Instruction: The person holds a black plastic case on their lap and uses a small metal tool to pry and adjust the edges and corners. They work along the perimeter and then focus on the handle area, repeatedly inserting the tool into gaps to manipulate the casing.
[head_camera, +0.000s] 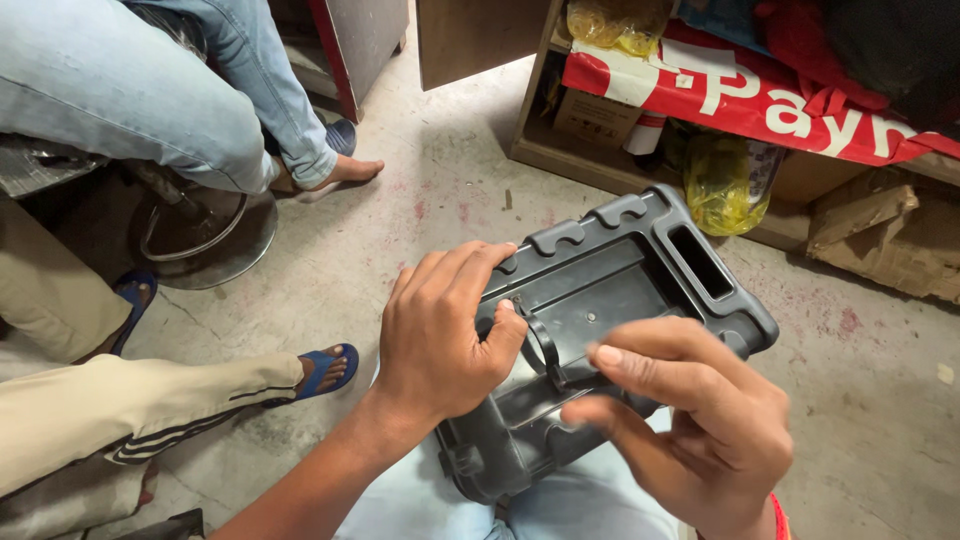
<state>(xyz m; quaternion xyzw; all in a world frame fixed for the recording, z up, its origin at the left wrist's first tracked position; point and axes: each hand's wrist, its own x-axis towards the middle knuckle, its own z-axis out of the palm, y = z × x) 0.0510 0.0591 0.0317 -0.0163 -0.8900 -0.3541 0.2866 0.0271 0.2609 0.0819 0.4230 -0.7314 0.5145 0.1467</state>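
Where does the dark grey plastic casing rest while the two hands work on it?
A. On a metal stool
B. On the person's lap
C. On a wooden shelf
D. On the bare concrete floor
B: the dark grey plastic casing lies on the light blue trouser legs of the person's lap, with the left hand gripping its edge and the right hand at its near side.

Far right of me, a red-and-white printed banner (760, 95) drapes the wooden shelf; beneath it a small brown cardboard box (597, 117) (left end) and yellow crinkled plastic bags (727, 180).

bright, even daylight | soft shadows | sharp focus | slight edge distortion
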